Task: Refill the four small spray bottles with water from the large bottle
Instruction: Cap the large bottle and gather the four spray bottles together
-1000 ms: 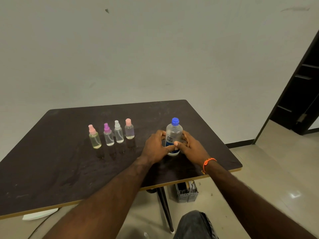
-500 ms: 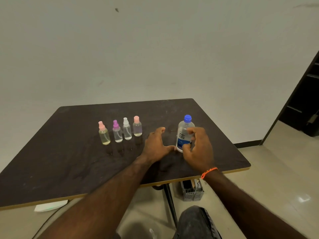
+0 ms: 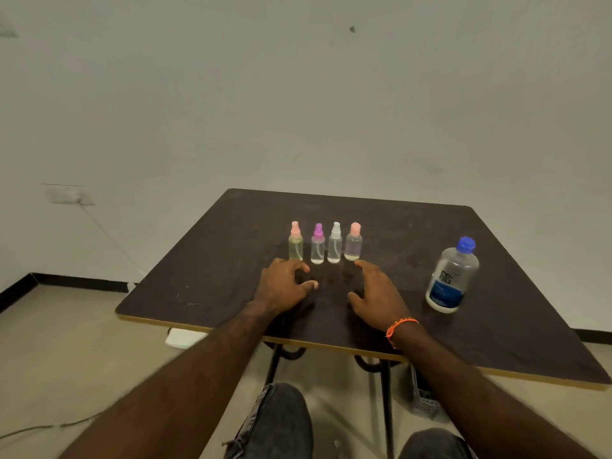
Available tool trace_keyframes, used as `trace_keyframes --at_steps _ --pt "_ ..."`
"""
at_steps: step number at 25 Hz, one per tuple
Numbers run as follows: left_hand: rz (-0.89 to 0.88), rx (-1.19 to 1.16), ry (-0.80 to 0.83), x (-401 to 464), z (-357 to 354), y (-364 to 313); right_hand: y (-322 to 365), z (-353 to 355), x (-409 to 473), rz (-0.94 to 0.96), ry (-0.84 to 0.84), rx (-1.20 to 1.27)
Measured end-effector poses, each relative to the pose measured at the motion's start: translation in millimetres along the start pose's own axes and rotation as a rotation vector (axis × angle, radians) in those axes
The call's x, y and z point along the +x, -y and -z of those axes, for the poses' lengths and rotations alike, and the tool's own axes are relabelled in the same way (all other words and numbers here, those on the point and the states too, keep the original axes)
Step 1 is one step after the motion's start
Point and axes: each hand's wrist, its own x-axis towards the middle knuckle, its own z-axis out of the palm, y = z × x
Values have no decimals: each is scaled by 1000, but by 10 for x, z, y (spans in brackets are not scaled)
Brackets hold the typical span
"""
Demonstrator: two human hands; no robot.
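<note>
Hands are hovering low over the dark table, both empty, fingers loosely curled and spread. Left hand is sitting just before the yellowish spray bottle; right hand, an orange wristband on its wrist, is reaching near the pink-capped end bottle. Between these two are standing the purple-topped bottle and white-topped bottle. Well apart to the right, the large bottle is standing upright, capped.

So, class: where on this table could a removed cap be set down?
Bare table lies left of the four small bottles, and between them and the large bottle. It is crowded right before the row, where the left hand and right hand hover.
</note>
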Motion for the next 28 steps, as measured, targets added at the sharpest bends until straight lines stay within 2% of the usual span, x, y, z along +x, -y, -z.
trace_keyframes --at_steps 5,8,10,13,15,19,28 --pt "73 -17 -142 129 66 240 -39 -86 370 -12 -23 42" --pt "152 -63 -203 374 54 352 -149 -5 673 -120 -100 104" --pt "188 -109 -142 573 66 400 -215 26 867 -223 -93 197" --pt "203 -148 -18 848 110 420 -268 23 1123 -279 -7 328" --pt "193 -206 40 986 103 438 -280 -11 1231 -261 30 317" --pt "143 -346 202 1156 21 377 -211 -134 1348 -188 -1 354" --pt "41 -524 363 1264 -34 349 -149 -179 1408 -104 91 488"
